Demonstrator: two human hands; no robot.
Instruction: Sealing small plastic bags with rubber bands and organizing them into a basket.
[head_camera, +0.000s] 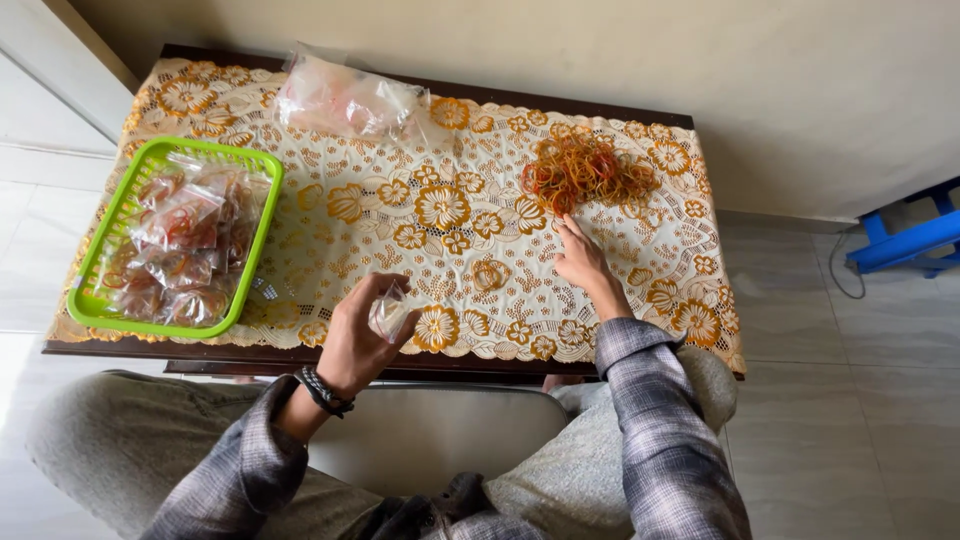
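My left hand holds a small clear plastic bag just above the table's near edge. My right hand rests on the floral lace tablecloth, fingers stretched toward a pile of orange and red rubber bands a little beyond the fingertips; I see nothing in it. A green plastic basket at the left holds several small clear bags filled with rubber bands.
A heap of empty clear plastic bags lies at the table's far edge near the wall. The dark wooden table stands on a tiled floor. A blue stool is at the right. My knees sit under the near edge.
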